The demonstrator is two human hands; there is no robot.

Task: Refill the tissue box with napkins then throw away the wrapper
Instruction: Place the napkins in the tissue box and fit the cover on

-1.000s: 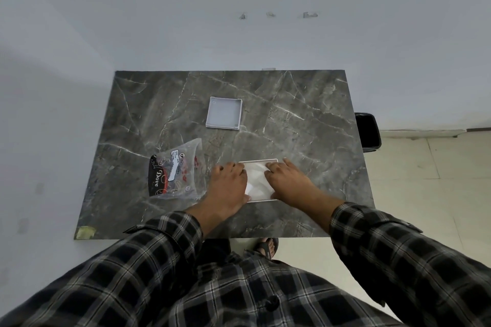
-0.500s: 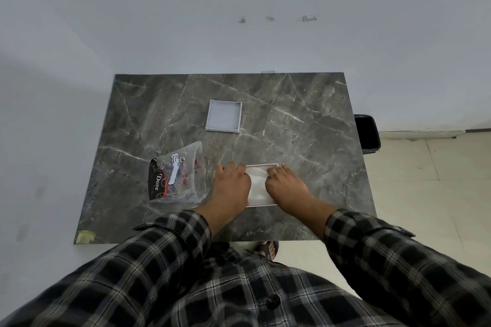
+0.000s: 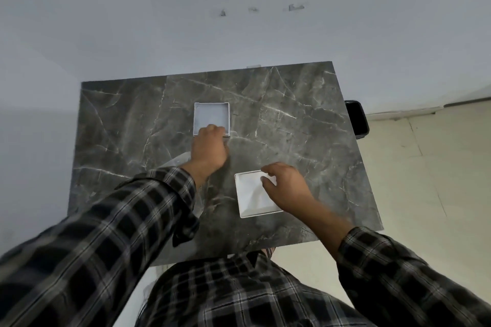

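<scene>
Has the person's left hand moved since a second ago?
Yes. The left hand has left the white napkin-filled box and reached away from the person, across the grey marble table, to the shallow white lid.

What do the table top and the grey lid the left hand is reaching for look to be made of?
Table top: dark grey marble or a marble-look slab, with pale veins and a soft sheen; which one can't be told. Grey lid: probably rigid plastic, matte, with a thin raised rim and sharp moulded corners. The left hand touches its near edge.
</scene>
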